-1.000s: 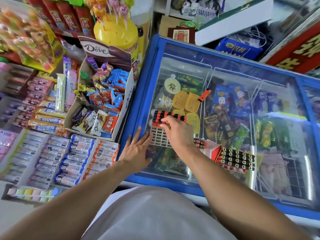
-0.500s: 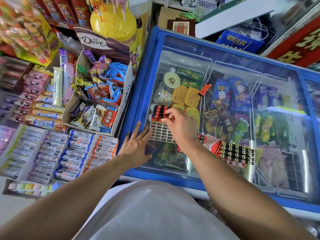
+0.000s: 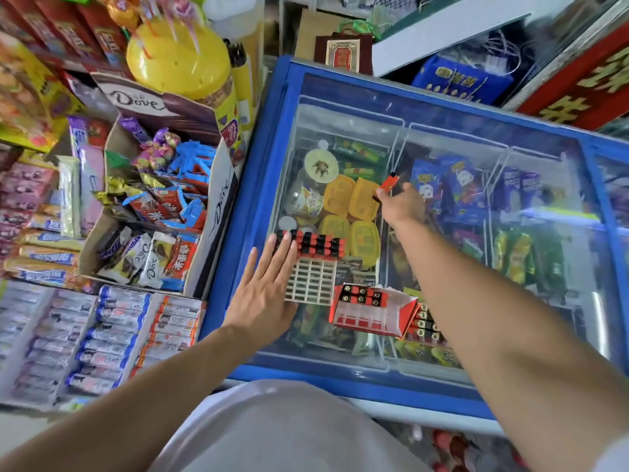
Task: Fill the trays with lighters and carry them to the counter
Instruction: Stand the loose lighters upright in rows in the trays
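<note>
resting on freezer glass (image 3: pixel 442 137): white grid tray (image 3: pixel 311 282) part-filled with red-black lighters (image 3: pixel 318 245), left hand (image 3: pixel 263 287) fingers (image 3: pixel 282 248) wide beside it

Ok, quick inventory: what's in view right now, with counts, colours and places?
Freezer: one, blue frame, glass lid, right of the shelves.
White tray: one, on the glass, far rows filled with lighters, near rows bare.
Lighters in tray: count unclear, red and black.
Loose lighter: one, red, at right fingertips.
Lighter box: one, red, open, beside the tray.
Chocolate box: one, brown, left of the freezer.
Yellow jar: one, behind it.
Left hand: flat by the tray.
Right hand: reaching the loose lighter.
</note>
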The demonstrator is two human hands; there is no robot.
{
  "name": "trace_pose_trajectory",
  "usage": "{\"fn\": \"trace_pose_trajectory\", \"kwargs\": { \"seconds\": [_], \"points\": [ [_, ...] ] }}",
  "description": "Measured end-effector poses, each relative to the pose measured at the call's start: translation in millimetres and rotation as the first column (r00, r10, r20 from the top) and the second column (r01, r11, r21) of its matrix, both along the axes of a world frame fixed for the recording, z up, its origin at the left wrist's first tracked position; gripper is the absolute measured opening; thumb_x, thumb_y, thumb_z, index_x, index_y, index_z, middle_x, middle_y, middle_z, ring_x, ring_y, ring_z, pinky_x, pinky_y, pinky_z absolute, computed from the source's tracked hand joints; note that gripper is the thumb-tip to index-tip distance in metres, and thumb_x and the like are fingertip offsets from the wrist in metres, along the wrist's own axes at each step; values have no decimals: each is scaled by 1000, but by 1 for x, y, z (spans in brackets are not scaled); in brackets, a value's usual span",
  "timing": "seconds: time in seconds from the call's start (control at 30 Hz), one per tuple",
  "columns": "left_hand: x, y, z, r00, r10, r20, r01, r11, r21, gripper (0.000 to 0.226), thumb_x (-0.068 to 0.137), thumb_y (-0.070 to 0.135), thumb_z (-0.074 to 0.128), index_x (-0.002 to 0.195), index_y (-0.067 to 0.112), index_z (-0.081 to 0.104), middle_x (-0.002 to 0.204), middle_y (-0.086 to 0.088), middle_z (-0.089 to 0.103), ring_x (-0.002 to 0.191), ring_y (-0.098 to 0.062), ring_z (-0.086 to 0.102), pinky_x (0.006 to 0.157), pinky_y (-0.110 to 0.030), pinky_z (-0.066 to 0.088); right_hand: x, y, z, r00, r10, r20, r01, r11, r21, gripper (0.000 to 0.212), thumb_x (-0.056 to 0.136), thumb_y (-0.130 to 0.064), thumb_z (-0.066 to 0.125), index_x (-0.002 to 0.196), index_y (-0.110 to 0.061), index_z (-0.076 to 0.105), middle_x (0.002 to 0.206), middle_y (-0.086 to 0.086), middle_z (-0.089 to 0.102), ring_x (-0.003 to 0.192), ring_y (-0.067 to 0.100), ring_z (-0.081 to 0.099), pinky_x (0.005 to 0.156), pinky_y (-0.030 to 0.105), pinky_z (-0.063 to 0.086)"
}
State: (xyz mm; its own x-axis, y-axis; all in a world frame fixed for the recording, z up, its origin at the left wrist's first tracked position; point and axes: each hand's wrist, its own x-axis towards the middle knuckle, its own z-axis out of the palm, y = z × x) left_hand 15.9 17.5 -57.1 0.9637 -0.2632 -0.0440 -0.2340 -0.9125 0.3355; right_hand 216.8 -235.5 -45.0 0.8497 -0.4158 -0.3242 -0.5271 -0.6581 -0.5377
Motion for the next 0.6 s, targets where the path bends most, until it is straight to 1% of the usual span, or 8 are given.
{"fn": "trace_pose_trajectory", "kwargs": {
  "seconds": [0.1, 0.17, 0.2, 0.23, 0.3, 0.37, 0.5, 0.6],
  "points": [
    [-1, 3, -5, 1000, -15, -2, 15, 999, 52, 106, 81, 27, 70, 161, 9, 4, 170, -6, -1, 156, -27, -6, 125, -49, 7, 22, -5, -6, 994, -1, -108, -7, 997, -78, 65, 97, -49, 60, 144, -7, 45, 143, 14, 55, 125, 32, 57, 95, 38, 46],
    [-1, 2, -3, 1000, -14, -28, 15, 998, 60, 107, 81, 27, 69, 161, 9, 1, 170, -5, -5, 156, -27, -9, 126, -49, 10, 36, -8, -10, 995, 43, -94, -47, 998, -43, 43, 95, -44, 65, 124, -13, 60, 125, 10, 66, 103, 29, 65, 78, 34, 48],
    [-1, 1, -1, 999, -11, -43, 14, 998, 61, 107, 81, 27, 69, 161, 9, -1, 170, -5, -7, 156, -26, -11, 126, -49, 9, 41, -9, -9, 995, 55, -86, -56, 998, -7, 32, 93, -38, 70, 115, -16, 63, 119, 8, 69, 96, 26, 66, 76, 33, 49],
    [-1, 1, 0, 998, -9, -56, 12, 998, 60, 108, 82, 28, 69, 161, 9, -1, 170, -5, -8, 156, -26, -12, 126, -49, 9, 45, -10, -9, 993, 78, -91, -76, 997, 20, 28, 90, -28, 75, 113, -17, 65, 117, 7, 69, 96, 24, 66, 79, 33, 54],
    [0, -1, 2, 996, -2, -84, 7, 998, 58, 109, 82, 30, 69, 161, 9, -4, 169, -5, -11, 155, -26, -14, 126, -49, 8, 47, -10, -8, 979, 166, -119, -168, 986, -9, 40, 85, -9, 78, 123, -14, 64, 124, 5, 65, 108, 24, 64, 93, 35, 55],
    [0, -3, 3, 994, 11, -111, -6, 999, 49, 112, 82, 31, 71, 161, 10, -6, 169, -4, -13, 155, -26, -15, 126, -50, 8, 37, -10, -3, 968, 227, -108, -236, 969, -78, 45, 86, -4, 76, 127, -14, 60, 129, 4, 61, 115, 24, 60, 94, 33, 52],
    [1, -5, 9, 990, 33, -134, -32, 999, 6, 114, 83, 31, 74, 161, 13, -6, 169, 0, -14, 154, -22, -18, 126, -51, 1, -5, -26, 15, 987, 153, 47, -158, 976, 153, 47, 89, -14, 74, 131, -22, 53, 116, -1, 61, 87, 11, 65, 62, 16, 49],
    [-1, -10, 17, 990, 78, -117, -85, 995, -61, 110, 85, 28, 75, 162, 14, -2, 169, 0, -10, 154, -18, -18, 125, -48, -6, -51, -56, 42, 993, 53, 103, -81, 955, 287, 33, 94, -22, 68, 125, -28, 56, 104, -3, 68, 68, 11, 70, 63, 31, 57]
  ]
}}
